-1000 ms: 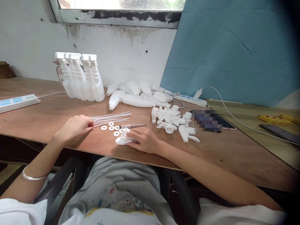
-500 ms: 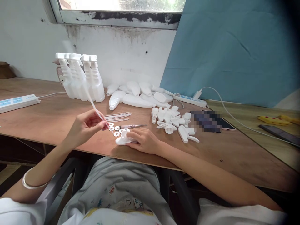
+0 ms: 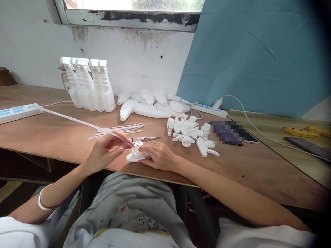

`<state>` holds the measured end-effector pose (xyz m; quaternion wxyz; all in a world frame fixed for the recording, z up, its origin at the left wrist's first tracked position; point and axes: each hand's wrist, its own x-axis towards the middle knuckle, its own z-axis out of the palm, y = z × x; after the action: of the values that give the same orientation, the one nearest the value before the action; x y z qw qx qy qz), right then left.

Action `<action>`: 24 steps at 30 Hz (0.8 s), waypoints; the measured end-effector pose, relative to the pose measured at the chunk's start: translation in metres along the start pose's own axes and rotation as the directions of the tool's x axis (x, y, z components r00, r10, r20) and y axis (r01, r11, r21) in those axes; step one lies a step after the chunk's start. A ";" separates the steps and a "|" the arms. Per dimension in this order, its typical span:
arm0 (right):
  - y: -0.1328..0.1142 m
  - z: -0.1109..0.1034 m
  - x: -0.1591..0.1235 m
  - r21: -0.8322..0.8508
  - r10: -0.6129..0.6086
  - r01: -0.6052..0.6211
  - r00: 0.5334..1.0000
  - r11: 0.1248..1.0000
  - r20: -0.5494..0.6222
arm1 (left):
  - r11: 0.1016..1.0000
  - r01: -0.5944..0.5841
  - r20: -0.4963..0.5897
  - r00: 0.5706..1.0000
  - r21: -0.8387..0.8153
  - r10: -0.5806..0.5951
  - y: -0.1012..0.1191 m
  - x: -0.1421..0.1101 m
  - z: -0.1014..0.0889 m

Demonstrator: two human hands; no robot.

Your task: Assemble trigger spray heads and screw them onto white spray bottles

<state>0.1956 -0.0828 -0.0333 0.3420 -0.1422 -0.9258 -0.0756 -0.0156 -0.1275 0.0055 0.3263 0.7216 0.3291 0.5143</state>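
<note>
Between the thumb and fingers of my left hand [image 3: 104,150] is a long thin white tube [image 3: 74,120], slanting up to the left. The tube's near end is at the round opening of a white spray trigger head [image 3: 134,156]; whether it has entered is hidden by my fingertips. My right hand [image 3: 160,155] grips that trigger head near the table's front edge. White ring washers [image 3: 139,143] lie just behind it, partly covered by my left hand. A slim screwdriver [image 3: 146,138] rests beyond them, and several more tubes [image 3: 124,129] lie in a loose bundle.
Several white spray bottles [image 3: 90,88] stand at the back left. More bottles [image 3: 155,108] lie along the wall. Loose trigger heads [image 3: 187,131] are heaped right of centre, beside phones [image 3: 230,132]. Power strips [image 3: 20,113] sit at the left and back.
My left hand picked one tube from the bundle, then carried it rightward to the spray trigger head, the tube tipping lower to the left. My right hand has stayed in place with the trigger head.
</note>
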 end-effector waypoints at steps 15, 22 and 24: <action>0.001 0.001 -0.001 -0.022 0.000 0.001 1.000 1.000 0.017 | 0.985 -0.102 0.042 0.994 0.138 0.097 0.000 0.002 0.000; 0.001 0.001 0.000 -0.009 0.014 -0.013 0.999 1.000 0.046 | 0.989 -0.105 0.083 0.992 0.100 0.097 0.000 0.012 0.015; 0.000 0.000 0.000 -0.003 0.017 -0.017 0.998 1.000 0.055 | 0.996 -0.072 0.074 0.995 0.053 0.068 0.000 0.014 0.018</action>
<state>0.1959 -0.0825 -0.0335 0.3167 -0.1526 -0.9335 -0.0699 0.0050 -0.1188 0.0081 0.2993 0.7597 0.3059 0.4897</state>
